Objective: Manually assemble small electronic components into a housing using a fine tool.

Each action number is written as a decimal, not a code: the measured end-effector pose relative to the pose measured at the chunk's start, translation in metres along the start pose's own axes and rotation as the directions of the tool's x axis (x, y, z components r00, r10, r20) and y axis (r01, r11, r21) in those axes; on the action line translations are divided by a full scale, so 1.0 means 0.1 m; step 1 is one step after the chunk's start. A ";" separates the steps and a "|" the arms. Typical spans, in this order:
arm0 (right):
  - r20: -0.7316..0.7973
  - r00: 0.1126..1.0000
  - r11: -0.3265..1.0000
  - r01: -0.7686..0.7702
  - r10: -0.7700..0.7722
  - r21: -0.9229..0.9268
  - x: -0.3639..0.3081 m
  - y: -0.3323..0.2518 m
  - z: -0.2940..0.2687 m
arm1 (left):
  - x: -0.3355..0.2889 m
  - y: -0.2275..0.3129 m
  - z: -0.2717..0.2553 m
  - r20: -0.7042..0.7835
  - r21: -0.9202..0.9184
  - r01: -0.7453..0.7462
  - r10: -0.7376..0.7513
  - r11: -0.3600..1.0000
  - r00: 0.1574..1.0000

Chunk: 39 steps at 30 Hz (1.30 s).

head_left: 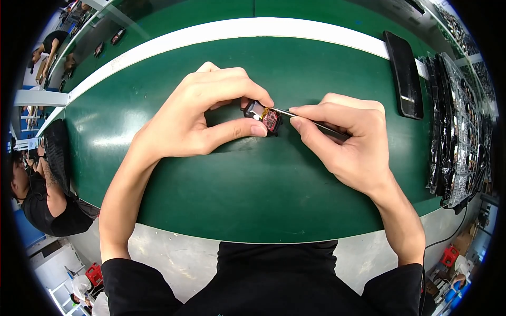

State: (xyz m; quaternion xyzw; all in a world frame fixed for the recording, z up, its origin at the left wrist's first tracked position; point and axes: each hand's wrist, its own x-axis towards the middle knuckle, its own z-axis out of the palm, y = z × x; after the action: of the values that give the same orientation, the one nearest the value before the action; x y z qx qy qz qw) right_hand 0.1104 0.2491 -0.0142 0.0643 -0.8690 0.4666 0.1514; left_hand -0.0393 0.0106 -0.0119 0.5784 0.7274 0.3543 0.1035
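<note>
A small black electronic device (271, 121) is held above the green tabletop (253, 195), its casing open. Inside show a reddish circuit board, a silvery part and a bit of yellow-orange film. My left hand (195, 110) closes on it from the left, with thumb along the near edge and index finger along the far one. Between the thumb and fingers of my right hand (356, 131) is a slim metal tool that looks like tweezers (329, 129). Its tip meets the device's upper right edge, beside my left index fingertip; whether it grips anything is too small to tell.
A flat black rectangular tray (405, 76) leans at the far right. Stacked black and clear plastic trays (458, 126) line the right edge. A white bar (253, 27) crosses the back, with small dark parts (117, 36) beyond. At left, another person (50, 205) sits near a black mesh item (57, 155).
</note>
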 end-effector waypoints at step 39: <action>-0.069 0.998 1.000 -0.005 0.004 -0.021 0.01 -0.03 0.01 | 0.00 0.03 0.05 -0.028 0.007 0.042 -0.042 0.999 0.999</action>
State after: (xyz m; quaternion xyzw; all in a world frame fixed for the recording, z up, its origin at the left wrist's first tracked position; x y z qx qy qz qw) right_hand 0.1097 0.2473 -0.0122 0.0445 -0.8683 0.4596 0.1810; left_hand -0.0337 0.0124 -0.0137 0.5584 0.7421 0.3572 0.0989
